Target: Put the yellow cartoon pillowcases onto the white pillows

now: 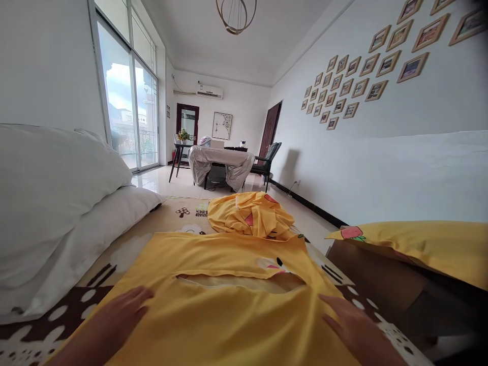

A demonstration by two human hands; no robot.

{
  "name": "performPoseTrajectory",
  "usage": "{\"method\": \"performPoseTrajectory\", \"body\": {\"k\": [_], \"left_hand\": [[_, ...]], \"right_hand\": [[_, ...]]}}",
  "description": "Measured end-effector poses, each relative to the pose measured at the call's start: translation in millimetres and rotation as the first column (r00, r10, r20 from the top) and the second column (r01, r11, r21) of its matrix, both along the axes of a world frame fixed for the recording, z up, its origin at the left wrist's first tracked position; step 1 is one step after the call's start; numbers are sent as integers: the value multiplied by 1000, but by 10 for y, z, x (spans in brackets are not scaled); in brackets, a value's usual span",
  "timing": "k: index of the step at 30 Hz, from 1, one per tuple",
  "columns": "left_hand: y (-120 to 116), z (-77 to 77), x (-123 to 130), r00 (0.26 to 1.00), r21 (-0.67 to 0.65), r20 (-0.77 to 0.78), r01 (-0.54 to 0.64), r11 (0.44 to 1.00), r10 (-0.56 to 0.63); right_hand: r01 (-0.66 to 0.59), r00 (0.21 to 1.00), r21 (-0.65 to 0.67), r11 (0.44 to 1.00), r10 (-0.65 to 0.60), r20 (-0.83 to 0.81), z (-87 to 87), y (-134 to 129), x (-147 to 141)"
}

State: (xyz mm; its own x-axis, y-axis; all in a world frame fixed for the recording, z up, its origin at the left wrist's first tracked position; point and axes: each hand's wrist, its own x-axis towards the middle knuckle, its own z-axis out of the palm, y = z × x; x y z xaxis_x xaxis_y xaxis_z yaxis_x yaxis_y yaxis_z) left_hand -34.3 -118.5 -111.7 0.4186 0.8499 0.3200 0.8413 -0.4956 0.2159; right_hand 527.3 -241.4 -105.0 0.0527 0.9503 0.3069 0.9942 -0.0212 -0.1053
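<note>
A yellow fabric cover (213, 325) lies spread flat on the bed, with a long slit gaping across its middle and a printed face near the slit's right end. My left hand (127, 310) rests on the cover's left part, fingers stretched toward the slit. On the right part lies my right hand (345, 315), its fingers extended and apart. Neither hand holds anything. Just beyond the cover sits a crumpled heap of yellow cloth (251, 216) with pink prints.
White pillows (57, 188) are stacked at the left. A yellow pillow (427, 244) lies on a brown box (381, 274) at the right. Farther back stand a covered table (221, 157) and a black chair (269, 160).
</note>
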Motion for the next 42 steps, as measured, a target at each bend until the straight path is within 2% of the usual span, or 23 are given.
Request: {"method": "performPoseTrajectory", "body": {"k": [2, 4, 6, 8, 11, 14, 23, 32, 35, 37, 40, 42], "left_hand": [[56, 106, 442, 989, -126, -32, 140, 982, -145], [191, 146, 904, 966, -155, -79, 230, 961, -244], [325, 114, 1241, 953, -159, -100, 267, 950, -285], [415, 30, 1397, 955, -143, -108, 262, 955, -278], [484, -113, 1368, 966, -115, -107, 223, 968, -235], [536, -207, 1240, 973, -122, -92, 199, 972, -211], [736, -233, 1176, 979, -102, -80, 177, 979, -185], [792, -213, 1112, 989, -54, -104, 97, 994, -102], [739, -159, 1121, 989, -26, -130, 73, 997, -75], [628, -117, 1210, 988, -11, -139, 59, 998, -60], [330, -89, 1474, 981, -37, -139, 134, 990, -138], [103, -106, 1645, 950, -118, -125, 273, 955, -287]], "right_hand": [[-163, 986, -147, 975, 155, -64, 139, 237, -446], [-291, 956, -196, 937, 275, -101, 191, 470, -770], [-317, 947, -210, 925, 298, -116, 136, 652, -911], [-288, 956, -209, 935, 269, -115, 9, 766, -895], [-228, 971, -174, 958, 211, -113, -186, 824, -752], [-202, 975, -130, 971, 187, -120, -283, 814, -658], [-259, 966, -48, 965, 258, -30, -237, 910, -677], [-160, 986, -32, 987, 162, 50, -259, 1013, -806], [-105, 993, -37, 994, 107, 47, -247, 1002, -967], [-97, 994, -52, 994, 99, 36, -239, 981, -1181], [-215, 977, -89, 973, 212, -33, -244, 910, -1645], [-347, 933, -116, 931, 330, -140, -256, 834, -1951]]}}
